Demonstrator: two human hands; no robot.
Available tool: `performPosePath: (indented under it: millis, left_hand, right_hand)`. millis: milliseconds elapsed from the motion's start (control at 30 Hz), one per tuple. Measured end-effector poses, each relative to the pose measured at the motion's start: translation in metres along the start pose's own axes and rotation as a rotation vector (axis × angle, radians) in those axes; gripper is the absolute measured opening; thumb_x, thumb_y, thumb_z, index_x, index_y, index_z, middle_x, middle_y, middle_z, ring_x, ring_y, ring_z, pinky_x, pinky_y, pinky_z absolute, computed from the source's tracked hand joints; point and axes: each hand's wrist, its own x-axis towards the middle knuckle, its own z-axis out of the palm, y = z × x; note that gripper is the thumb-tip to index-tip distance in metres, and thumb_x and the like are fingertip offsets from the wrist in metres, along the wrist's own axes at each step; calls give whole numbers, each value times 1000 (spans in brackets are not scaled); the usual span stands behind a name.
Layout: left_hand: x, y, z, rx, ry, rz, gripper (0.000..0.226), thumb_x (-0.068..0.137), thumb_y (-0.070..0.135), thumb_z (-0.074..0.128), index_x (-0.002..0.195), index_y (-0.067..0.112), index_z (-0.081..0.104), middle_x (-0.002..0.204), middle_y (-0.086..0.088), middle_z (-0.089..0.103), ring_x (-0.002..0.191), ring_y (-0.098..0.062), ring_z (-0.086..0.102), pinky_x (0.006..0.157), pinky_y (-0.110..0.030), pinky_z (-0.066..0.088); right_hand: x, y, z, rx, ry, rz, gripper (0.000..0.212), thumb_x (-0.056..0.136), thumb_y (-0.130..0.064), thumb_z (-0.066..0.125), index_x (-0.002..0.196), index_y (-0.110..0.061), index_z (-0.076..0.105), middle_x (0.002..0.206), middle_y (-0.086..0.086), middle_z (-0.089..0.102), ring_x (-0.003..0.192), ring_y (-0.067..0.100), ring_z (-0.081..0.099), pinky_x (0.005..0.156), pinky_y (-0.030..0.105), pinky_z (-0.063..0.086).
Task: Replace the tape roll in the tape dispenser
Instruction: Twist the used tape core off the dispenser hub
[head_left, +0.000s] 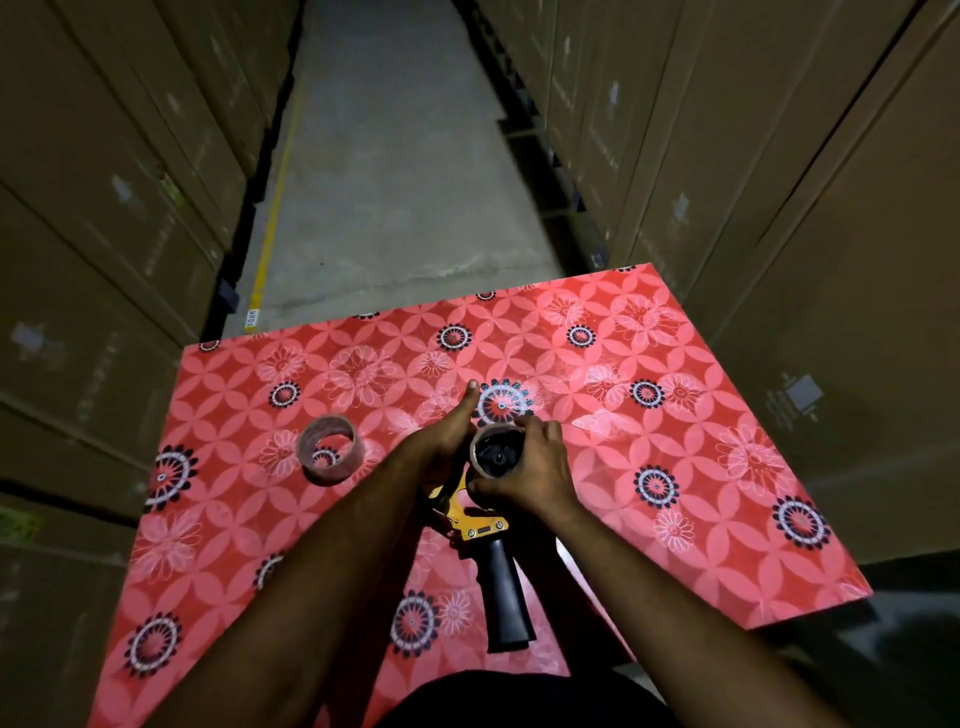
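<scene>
A yellow tape dispenser (480, 525) with a black handle (503, 597) is held over the red flowered table (701, 467), handle pointing toward me. A brown cardboard core (480, 444) sits on its black hub. My right hand (535, 473) wraps around that core from the right. My left hand (447, 441) grips the dispenser's front end from the left, thumb pointing away. A clear tape roll (327, 449) lies flat on the table to the left, apart from both hands.
Tall stacks of cardboard boxes (104, 208) wall in both sides of the aisle. A concrete floor (395, 182) with a yellow line runs ahead beyond the table's far edge.
</scene>
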Motion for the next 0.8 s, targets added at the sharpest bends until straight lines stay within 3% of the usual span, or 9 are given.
performPosePath:
  millis: [100,167,267,333,467,567,633,733,800]
  left_hand:
    - [6,-3,-6,-13,13,-8,122,83,91,7,109,-9,72,100,-20,77,90,-29,71,80,-37,52]
    - [10,-5,-8,-19,14,-13,123,78,95,11,101,-9,71,96,-22,73,81,-28,72,75,-34,55]
    - [13,-8,-5,-3,23,-25,121,70,101,23,103,-1,78,105,-22,78,109,-38,72,101,-45,54]
    - [11,-8,-3,-19,40,-12,119,74,98,19,104,-2,77,102,-20,79,108,-36,71,105,-47,49]
    - [2,-6,-1,-5,29,0,118,84,91,7,110,-4,74,104,-24,77,102,-35,71,92,-42,51]
    - [-5,-3,6,-39,22,10,114,90,83,6,94,-6,77,89,-30,74,86,-24,76,70,-32,56]
    - [-6,-2,7,-50,20,-10,111,91,82,4,90,-2,77,86,-28,74,73,-18,76,59,-28,54]
    - [-8,-2,8,-83,30,-7,111,93,80,5,104,-10,70,81,-23,76,72,-20,76,70,-33,61]
    - [-11,-1,9,-41,45,14,106,99,71,2,102,-13,65,76,-28,72,75,-22,75,72,-24,63]
  right_hand:
    - [3,-1,-7,-8,13,-35,91,40,-57,84,117,-22,51,112,-2,48,103,18,53,84,32,54]
    - [4,1,-17,29,-29,-88,88,39,-59,77,116,-21,60,109,-2,55,99,18,57,80,25,50]
    - [7,8,-26,64,-100,-167,102,40,-62,71,132,-19,63,120,3,64,109,21,62,86,18,45]
    - [8,8,-24,48,-131,-165,105,45,-62,76,139,-20,57,128,5,63,118,22,60,97,25,47]
    - [3,0,-17,-43,-111,-8,112,44,-59,88,140,-23,44,129,4,43,120,21,44,103,38,49]
    - [6,-1,-18,-108,-112,-9,102,37,-64,84,123,-20,51,117,1,49,110,21,52,89,34,52]
    - [11,1,-24,-99,-157,-64,91,41,-50,91,120,-19,58,114,1,54,106,22,56,82,27,48]
    - [18,2,-32,-80,-209,-132,89,54,-28,95,134,-15,60,126,5,60,116,24,59,88,20,42]
    - [14,0,-32,-79,-223,-148,99,54,-34,93,143,-16,53,134,6,58,124,24,57,97,22,44]
